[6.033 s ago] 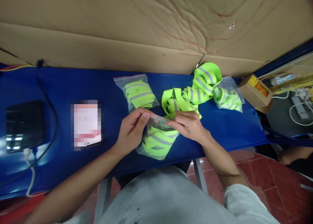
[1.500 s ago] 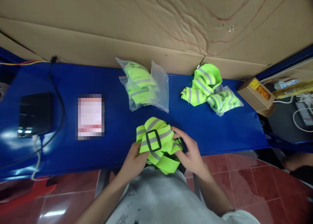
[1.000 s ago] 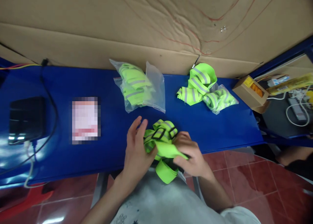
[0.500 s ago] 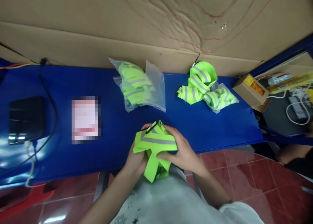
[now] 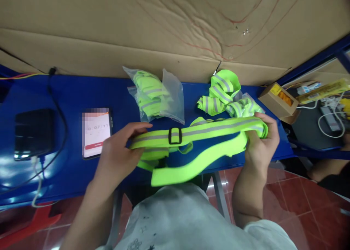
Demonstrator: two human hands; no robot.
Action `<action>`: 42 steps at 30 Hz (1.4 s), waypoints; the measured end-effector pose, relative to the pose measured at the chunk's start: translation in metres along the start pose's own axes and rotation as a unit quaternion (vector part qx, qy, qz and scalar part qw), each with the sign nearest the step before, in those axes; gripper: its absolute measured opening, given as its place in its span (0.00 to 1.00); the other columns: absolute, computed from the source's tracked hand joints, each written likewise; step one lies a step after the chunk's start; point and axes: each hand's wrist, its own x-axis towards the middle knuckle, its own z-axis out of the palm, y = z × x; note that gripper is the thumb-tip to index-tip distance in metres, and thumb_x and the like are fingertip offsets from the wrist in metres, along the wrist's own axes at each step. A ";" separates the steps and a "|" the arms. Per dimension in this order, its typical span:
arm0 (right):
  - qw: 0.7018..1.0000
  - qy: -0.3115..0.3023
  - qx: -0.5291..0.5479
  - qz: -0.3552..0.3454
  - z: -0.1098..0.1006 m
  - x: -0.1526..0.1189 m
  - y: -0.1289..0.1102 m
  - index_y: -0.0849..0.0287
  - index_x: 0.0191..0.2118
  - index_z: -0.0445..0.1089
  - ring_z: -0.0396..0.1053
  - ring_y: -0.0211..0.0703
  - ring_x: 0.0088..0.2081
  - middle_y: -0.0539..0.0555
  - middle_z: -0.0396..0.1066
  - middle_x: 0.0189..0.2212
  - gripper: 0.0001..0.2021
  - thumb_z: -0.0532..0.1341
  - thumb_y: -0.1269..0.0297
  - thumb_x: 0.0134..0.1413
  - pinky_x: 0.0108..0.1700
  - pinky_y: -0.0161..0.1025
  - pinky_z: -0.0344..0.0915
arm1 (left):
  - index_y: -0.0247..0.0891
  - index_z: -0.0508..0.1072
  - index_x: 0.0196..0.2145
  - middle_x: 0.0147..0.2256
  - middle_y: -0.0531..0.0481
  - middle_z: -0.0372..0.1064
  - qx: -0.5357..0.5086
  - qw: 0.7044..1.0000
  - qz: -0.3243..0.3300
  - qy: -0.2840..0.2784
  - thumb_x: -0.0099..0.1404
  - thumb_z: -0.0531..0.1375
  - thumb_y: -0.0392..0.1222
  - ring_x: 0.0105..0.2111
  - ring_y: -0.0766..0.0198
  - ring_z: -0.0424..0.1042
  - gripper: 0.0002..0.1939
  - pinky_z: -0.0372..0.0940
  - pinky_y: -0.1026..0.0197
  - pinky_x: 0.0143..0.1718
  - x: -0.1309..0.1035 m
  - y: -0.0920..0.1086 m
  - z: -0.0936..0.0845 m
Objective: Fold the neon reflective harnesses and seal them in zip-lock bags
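A neon-yellow reflective strap (image 5: 205, 132) with a grey stripe stretches between my hands above the front of the table. My left hand (image 5: 120, 148) pinches its left end, and my right hand (image 5: 261, 140) grips the looped right end. A black slide buckle (image 5: 175, 136) sits on the strap nearer my left hand. One loose length hangs in a curve below, its end free near my shirt. Behind the strap lie a clear zip bag (image 5: 153, 97) of similar straps, a loose heap of straps (image 5: 222, 89) and another filled bag (image 5: 247, 105), partly covered by my right hand and strap.
On the left of the blue table (image 5: 71, 93) are a phone (image 5: 97, 137) with a timer and a black box (image 5: 34, 133) with cables. A cardboard box (image 5: 279, 102) stands at the right end, beside a shelf with cables. Cardboard panels line the back.
My hands have moved apart, left and right. The bunched strap has been pulled out into a long stretched band with its buckle showing.
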 end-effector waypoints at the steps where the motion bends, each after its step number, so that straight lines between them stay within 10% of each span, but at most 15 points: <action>1: 0.999 0.027 -0.018 -0.015 -0.004 0.004 0.006 0.53 0.54 0.73 0.74 0.44 0.44 0.54 0.74 0.47 0.16 0.66 0.66 0.60 0.46 0.40 0.71 | 0.48 0.80 0.50 0.44 0.55 0.80 0.031 0.999 0.019 0.020 0.50 0.57 0.27 0.45 0.55 0.78 0.32 0.68 0.59 0.48 0.002 -0.005 -0.003; 5: 0.996 0.013 -0.080 -0.034 -0.018 0.009 0.027 0.56 0.51 0.77 0.72 0.44 0.41 0.57 0.75 0.46 0.16 0.69 0.67 0.56 0.44 0.43 0.70 | 0.45 0.78 0.53 0.49 0.53 0.79 0.067 0.998 0.017 0.012 0.54 0.57 0.30 0.48 0.53 0.77 0.30 0.69 0.58 0.49 0.005 -0.015 -0.004; 11: 0.900 -0.383 -0.199 -0.068 -0.036 -0.010 0.004 0.44 0.68 0.66 0.53 0.64 0.75 0.58 0.54 0.74 0.31 0.69 0.51 0.62 0.71 0.65 0.59 | 0.48 0.71 0.61 0.56 0.45 0.72 0.103 0.979 0.093 -0.152 0.59 0.61 0.33 0.55 0.47 0.75 0.32 0.71 0.46 0.56 -0.020 -0.011 0.016; 15: 0.908 -0.376 -0.117 -0.143 -0.003 -0.035 -0.032 0.43 0.67 0.65 0.60 0.53 0.72 0.54 0.62 0.71 0.24 0.65 0.56 0.69 0.71 0.57 0.61 | 0.46 0.72 0.59 0.59 0.40 0.68 0.181 0.932 0.253 -0.185 0.56 0.55 0.21 0.61 0.44 0.68 0.36 0.70 0.41 0.56 -0.058 -0.012 0.042; 19: 0.829 -0.476 -0.172 -0.238 0.046 -0.057 -0.038 0.54 0.74 0.56 0.59 0.57 0.72 0.62 0.60 0.72 0.32 0.61 0.52 0.71 0.72 0.62 0.57 | 0.45 0.73 0.59 0.64 0.39 0.65 0.224 0.899 0.338 -0.166 0.58 0.53 0.17 0.64 0.44 0.66 0.36 0.69 0.38 0.60 -0.083 -0.028 0.048; 22: 0.804 -0.499 -0.215 -0.243 0.064 -0.061 -0.030 0.56 0.71 0.62 0.73 0.54 0.56 0.59 0.76 0.57 0.25 0.59 0.58 0.73 0.59 0.57 0.68 | 0.49 0.67 0.68 0.71 0.36 0.55 0.254 0.896 0.300 -0.207 0.67 0.64 0.31 0.67 0.36 0.62 0.34 0.70 0.32 0.59 -0.086 -0.038 0.021; 27: 0.868 -0.352 -0.242 -0.252 0.066 -0.063 -0.034 0.55 0.59 0.76 0.73 0.54 0.52 0.60 0.77 0.52 0.16 0.57 0.69 0.73 0.51 0.51 0.65 | 0.53 0.59 0.73 0.74 0.38 0.52 0.236 0.899 0.226 -0.292 0.63 0.70 0.62 0.67 0.35 0.65 0.46 0.75 0.34 0.56 -0.078 -0.030 -0.021; 33: 0.865 -0.456 -0.174 -0.121 0.092 -0.091 -0.054 0.60 0.61 0.73 0.77 0.56 0.48 0.62 0.81 0.48 0.24 0.63 0.48 0.69 0.51 0.52 0.68 | 0.42 0.76 0.53 0.62 0.39 0.67 0.086 0.996 0.021 0.009 0.76 0.57 0.46 0.58 0.49 0.74 0.13 0.79 0.50 0.49 -0.047 -0.033 0.015; 36: 0.881 -0.460 -0.111 -0.008 0.104 -0.099 -0.046 0.58 0.62 0.70 0.78 0.55 0.46 0.60 0.81 0.45 0.22 0.65 0.54 0.68 0.50 0.51 0.71 | 0.41 0.77 0.54 0.58 0.39 0.70 -0.002 0.999 -0.051 -0.012 0.69 0.65 0.46 0.52 0.50 0.77 0.18 0.80 0.54 0.42 -0.035 -0.036 0.030; 42: 0.871 -0.438 0.159 0.153 0.106 -0.095 -0.037 0.52 0.69 0.57 0.79 0.46 0.47 0.56 0.78 0.50 0.30 0.60 0.46 0.70 0.47 0.43 0.76 | 0.46 0.78 0.51 0.53 0.48 0.79 -0.237 0.971 -0.009 -0.011 0.77 0.58 0.41 0.61 0.58 0.75 0.10 0.72 0.56 0.62 -0.039 -0.012 0.031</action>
